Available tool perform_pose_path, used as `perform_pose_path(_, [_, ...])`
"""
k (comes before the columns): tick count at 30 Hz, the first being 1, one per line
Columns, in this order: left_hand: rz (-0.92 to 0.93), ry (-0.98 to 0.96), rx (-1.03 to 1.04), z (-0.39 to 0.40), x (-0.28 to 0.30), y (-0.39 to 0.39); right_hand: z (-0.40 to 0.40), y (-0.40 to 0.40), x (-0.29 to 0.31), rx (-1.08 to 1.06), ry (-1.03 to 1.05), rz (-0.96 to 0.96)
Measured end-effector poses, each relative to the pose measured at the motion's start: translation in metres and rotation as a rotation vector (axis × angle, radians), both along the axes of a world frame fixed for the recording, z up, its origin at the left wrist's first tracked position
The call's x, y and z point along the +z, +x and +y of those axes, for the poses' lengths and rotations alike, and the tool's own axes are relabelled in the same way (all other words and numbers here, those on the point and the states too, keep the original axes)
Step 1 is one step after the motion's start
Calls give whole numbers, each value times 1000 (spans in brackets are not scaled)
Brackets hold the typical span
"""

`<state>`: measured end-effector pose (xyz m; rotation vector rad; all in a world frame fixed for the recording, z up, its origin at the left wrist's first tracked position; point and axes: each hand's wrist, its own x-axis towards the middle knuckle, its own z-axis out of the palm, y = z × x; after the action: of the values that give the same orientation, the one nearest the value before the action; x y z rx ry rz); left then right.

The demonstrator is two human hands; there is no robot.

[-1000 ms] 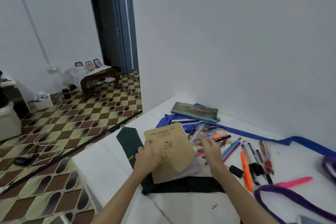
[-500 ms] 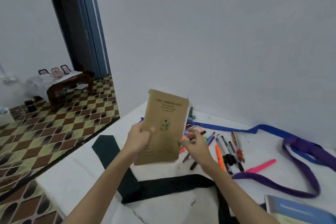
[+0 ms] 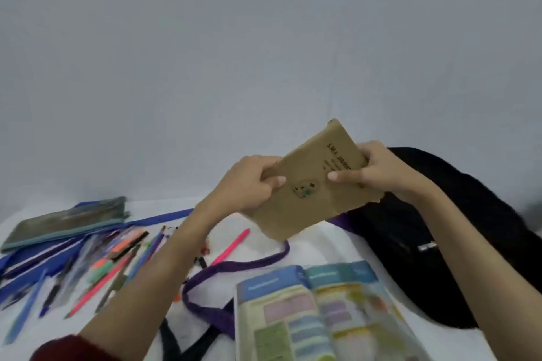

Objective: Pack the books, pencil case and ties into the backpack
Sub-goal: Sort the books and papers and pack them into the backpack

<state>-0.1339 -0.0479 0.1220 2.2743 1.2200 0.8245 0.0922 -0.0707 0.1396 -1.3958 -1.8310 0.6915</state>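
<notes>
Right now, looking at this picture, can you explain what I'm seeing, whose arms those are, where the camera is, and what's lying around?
There is no machine here. The camera sits on a person's head and looks forward and down, so the two arms reaching in from below are that person's own.

The left hand and the right hand together grip a thin brown book, held up in the air and tilted.

Below it lies a white surface. On the right lies a black backpack. Near the bottom lies an open, colourful textbook. On the left are a flat pencil case, scattered pens, a blue tie and a purple tie.
</notes>
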Motion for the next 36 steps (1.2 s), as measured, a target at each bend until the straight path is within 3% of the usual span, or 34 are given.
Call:
perform_pose_path(3, [-86, -4, -115, 9, -11, 80, -22, 84, -12, -108, -21, 102])
perform_pose_path(5, [-238, 46, -11, 15, -19, 107, -29, 119, -26, -206, -17, 242])
perform_pose_path(6, [-362, 13, 18, 16, -25, 125, -35, 143, -33, -265, -12, 316])
perform_pose_path(8, [-614, -239, 29, 11, -40, 153, -44, 178, -47, -324, 3, 448])
perform_pose_path(10, [-702, -472, -31, 3, -58, 182, -45, 202, -60, -348, -3, 542])
perform_pose_path(14, [-788, -420, -8, -7, -83, 224, -40, 221, -81, -312, -37, 653])
perform_pose_path(21, [-675, -290, 104, -12, -91, 216, -24, 227, -98, -172, -199, 690])
perform_pose_path(28, [-772, -440, 20, -6, -107, 207, -19, 231, -100, -53, -367, 739])
perform_pose_path(31, [-786, -548, -46, -1, -89, 223, -20, 250, -98, -143, -314, 835])
perform_pose_path(33, [-650, -538, -6, 5, -81, 233, -19, 265, -96, -237, -284, 924])
perform_pose_path(36, [-183, -491, -69, -2, -80, 252, -26, 293, -92, -362, -211, 1060])
